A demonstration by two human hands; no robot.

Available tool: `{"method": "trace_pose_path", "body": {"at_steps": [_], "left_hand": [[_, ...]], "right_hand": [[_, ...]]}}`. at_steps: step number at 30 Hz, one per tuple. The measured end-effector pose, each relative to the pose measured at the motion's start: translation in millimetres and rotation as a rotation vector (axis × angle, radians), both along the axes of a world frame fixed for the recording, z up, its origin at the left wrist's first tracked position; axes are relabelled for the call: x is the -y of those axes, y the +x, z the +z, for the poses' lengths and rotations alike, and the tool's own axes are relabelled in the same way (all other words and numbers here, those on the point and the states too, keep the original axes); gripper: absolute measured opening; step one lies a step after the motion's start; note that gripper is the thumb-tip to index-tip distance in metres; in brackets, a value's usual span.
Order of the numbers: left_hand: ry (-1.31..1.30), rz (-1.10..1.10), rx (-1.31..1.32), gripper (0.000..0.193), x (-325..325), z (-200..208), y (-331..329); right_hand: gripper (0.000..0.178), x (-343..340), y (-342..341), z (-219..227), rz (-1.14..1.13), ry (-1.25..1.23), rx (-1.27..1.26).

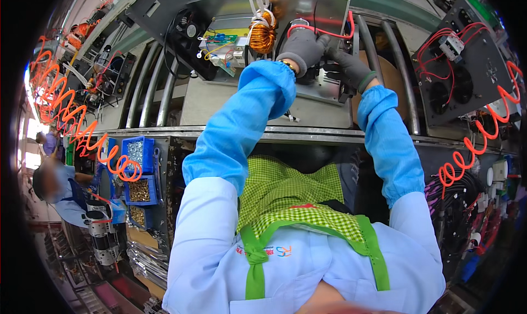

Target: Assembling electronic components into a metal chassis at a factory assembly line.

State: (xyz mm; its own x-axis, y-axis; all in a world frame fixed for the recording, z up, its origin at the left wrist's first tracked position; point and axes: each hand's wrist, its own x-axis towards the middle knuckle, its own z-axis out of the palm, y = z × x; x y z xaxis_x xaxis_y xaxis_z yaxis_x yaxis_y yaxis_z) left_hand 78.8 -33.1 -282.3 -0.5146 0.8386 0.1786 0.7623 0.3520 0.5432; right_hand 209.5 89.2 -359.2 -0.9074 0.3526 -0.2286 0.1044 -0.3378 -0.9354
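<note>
An open metal chassis [334, 6] lies on its side in front of me. Inside it are a copper-wound coil [262, 36], a green circuit board [222, 39] and a black fan [190, 30]. My left hand [304, 47], in a grey glove, is inside the chassis beside a thick red cable [329, 36], fingers curled; what they grip is hidden. My right hand [351, 69], gloved too, comes in at the chassis's right end, its fingers bent near the left hand and the end panel. Whatever is between them I cannot make out.
Metal rollers [391, 67] run on both sides of the chassis. Another unit with red wires [461, 67] stands at right. Coiled orange air hoses [90, 138] hang at left and right. Blue bins [138, 153] of small hardware sit at lower left, near another person [66, 185].
</note>
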Motion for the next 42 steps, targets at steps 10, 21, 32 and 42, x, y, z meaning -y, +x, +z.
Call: {"method": "trace_pose_path", "body": {"at_steps": [10, 21, 32, 42], "left_hand": [[0.027, -0.162, -0.078, 0.041, 10, -2, -2], [0.201, -0.096, 0.409, 0.057, 55, -24, 22], [0.634, -0.134, 0.234, 0.023, 59, -106, 42], [0.715, -0.026, 1.028, 0.032, 39, -89, 45]], "right_hand": [[0.045, -8, -9, -24, 0.067, 0.044, -0.076], [0.050, 22, 3, 7, -0.083, 0.108, -0.057], [0.044, 9, 0, -11, -0.030, 0.118, -0.115], [0.043, 0, -5, -18, 0.018, 0.089, -0.145]]}}
